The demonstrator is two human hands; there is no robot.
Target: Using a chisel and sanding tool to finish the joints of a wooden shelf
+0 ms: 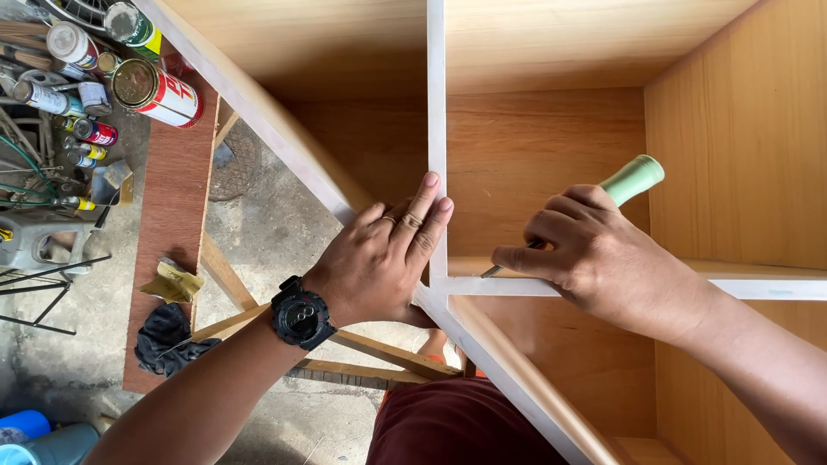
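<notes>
My right hand (603, 258) is clenched around a green-handled tool (633, 179), its metal tip touching the white front edge of the cabinet (534, 155) just right of the upright divider. My left hand (383, 254), released and flat, rests on that joint, fingers (422, 211) lying along the divider. A watch (301, 312) sits on that wrist. Paint cans (155, 90) stand well off to the left.

Centre frame: left hand (388, 258), wearing a black watch (301, 313), rests on the white cabinet edge (437, 103). Right hand (594, 254) grips a green-handled tool (633, 179), tip against the shelf edge (775, 287). Upper left: cans (155, 90).
</notes>
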